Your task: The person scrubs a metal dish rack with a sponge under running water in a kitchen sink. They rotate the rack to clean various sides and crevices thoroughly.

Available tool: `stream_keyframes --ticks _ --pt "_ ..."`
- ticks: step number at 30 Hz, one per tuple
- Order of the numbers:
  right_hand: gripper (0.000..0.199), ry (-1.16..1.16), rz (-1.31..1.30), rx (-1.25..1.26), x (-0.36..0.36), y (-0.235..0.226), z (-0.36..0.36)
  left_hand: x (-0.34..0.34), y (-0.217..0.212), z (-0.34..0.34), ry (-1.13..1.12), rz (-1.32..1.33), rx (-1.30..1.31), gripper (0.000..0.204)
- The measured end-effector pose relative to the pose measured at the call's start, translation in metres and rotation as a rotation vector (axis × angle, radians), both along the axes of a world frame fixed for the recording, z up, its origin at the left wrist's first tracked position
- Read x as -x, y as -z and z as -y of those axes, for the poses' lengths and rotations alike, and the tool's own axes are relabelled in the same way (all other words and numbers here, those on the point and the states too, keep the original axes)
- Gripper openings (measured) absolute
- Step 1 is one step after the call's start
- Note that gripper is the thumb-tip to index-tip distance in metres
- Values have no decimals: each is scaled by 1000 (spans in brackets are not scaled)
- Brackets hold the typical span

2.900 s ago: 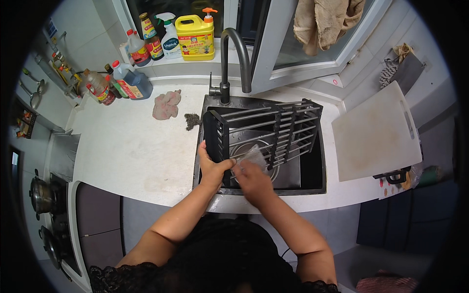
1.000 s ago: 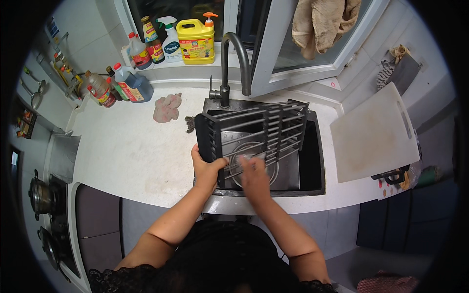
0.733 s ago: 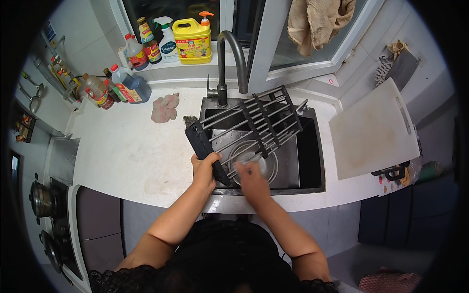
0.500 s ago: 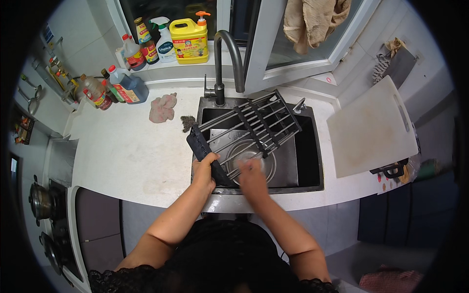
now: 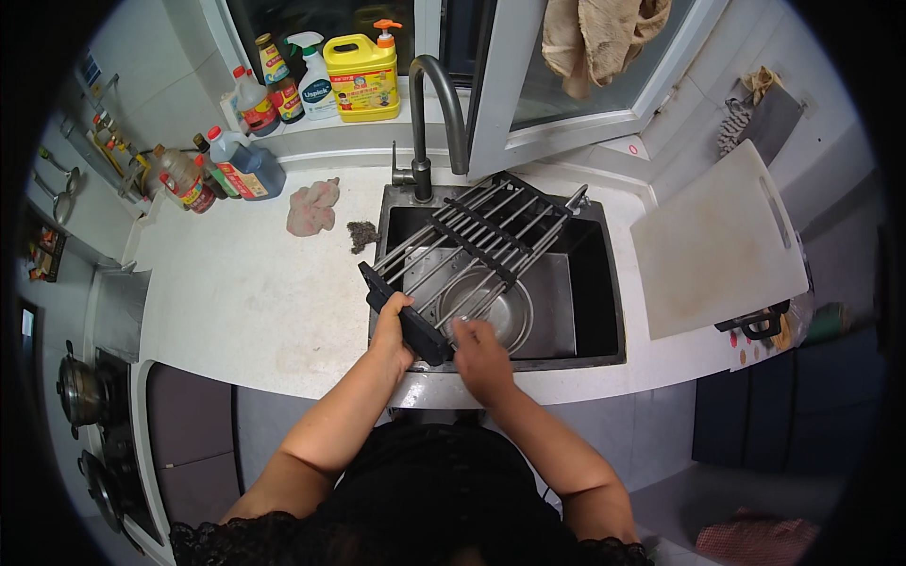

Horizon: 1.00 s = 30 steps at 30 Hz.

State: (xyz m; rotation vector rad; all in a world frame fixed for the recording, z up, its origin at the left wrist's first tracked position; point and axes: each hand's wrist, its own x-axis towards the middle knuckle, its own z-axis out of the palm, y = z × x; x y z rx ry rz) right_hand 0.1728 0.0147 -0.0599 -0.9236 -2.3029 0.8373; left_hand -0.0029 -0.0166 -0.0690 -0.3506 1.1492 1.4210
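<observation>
A metal dish rack with black plastic end pieces (image 5: 422, 332) lies tilted over the black sink (image 5: 596, 302). My left hand (image 5: 392, 330) is wrapped round its near left end piece. My right hand (image 5: 484, 358) is closed against the thin bars beside that end piece. Whatever its fingers hold, if anything, is hidden. Below the bars, a round metal bowl (image 5: 511, 316) rests in the basin. The rack's far end reaches toward the back right corner of the sink.
The faucet (image 5: 424, 174) arches over the sink's back edge. A scouring pad (image 5: 361, 236) and a crumpled cloth (image 5: 312, 207) lie on the counter to the left. Bottles and a yellow jug (image 5: 362, 80) stand behind. A white cutting board (image 5: 719, 243) leans at right.
The rack has turned slightly, its far end shifting left and back. My right hand has slid down and left along the bars toward the end piece.
</observation>
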Motion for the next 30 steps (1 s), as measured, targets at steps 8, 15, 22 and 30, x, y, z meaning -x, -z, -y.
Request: stream_keyframes --ticks 8,15,22,30 --pt "41 254 2 -176 -17 13 -64 -7 -6 8 96 13 57 48" --pt "41 194 -279 45 -2 10 -8 -17 -22 6 130 51 83 48" --pt "16 556 -664 850 -6 14 -71 -29 -23 5 76 43 88 42" --pt "38 658 -968 1283 10 36 -34 -33 -12 1 -25 -237 61 49"
